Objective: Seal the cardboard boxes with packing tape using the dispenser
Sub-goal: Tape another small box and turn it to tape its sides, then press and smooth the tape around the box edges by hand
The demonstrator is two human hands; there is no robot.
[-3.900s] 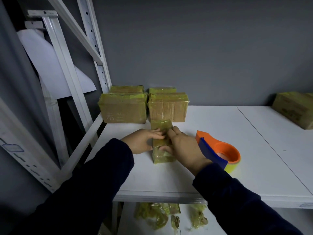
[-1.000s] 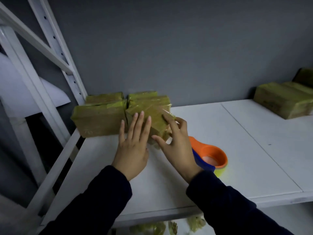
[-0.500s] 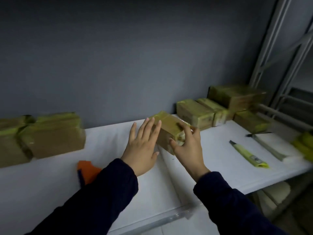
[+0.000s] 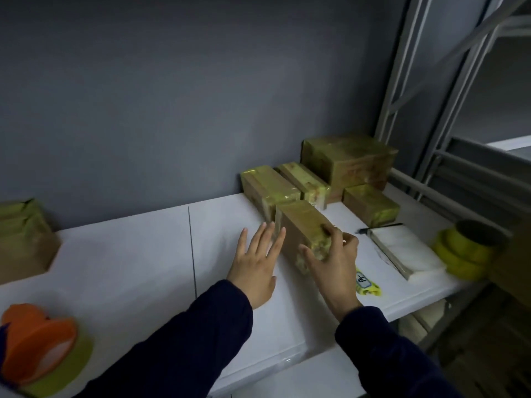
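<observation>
Box (image 4: 304,225) now carried over beside sealed pile (image 4: 270,185) at R end of worktop (image 4: 129,254), R hand (image 4: 333,262) grip curled round it, L hand (image 4: 254,265) flat & empty, dispenser (image 4: 37,340) idle far L, so prob. this one's sealed.

Tape dispenser (image 4: 37,343): at 8 o'clock, the left edge cuts off its blue part.
Left box (image 4: 23,239): at 9 o'clock, cropped by the same edge.
Held box (image 4: 304,228): your right hand (image 4: 333,262) curls over its near end and hides it.
Yellow tool (image 4: 366,285): at 4 o'clock, its top is behind that hand, and its label is too small to read.
Tape rolls (image 4: 462,254): at 3 o'clock, blurred, with a brown shape (image 4: 514,268) covering their right side.
Left hand (image 4: 255,262): the fingertips are smeared, so you cannot tell whether they touch the box.
</observation>
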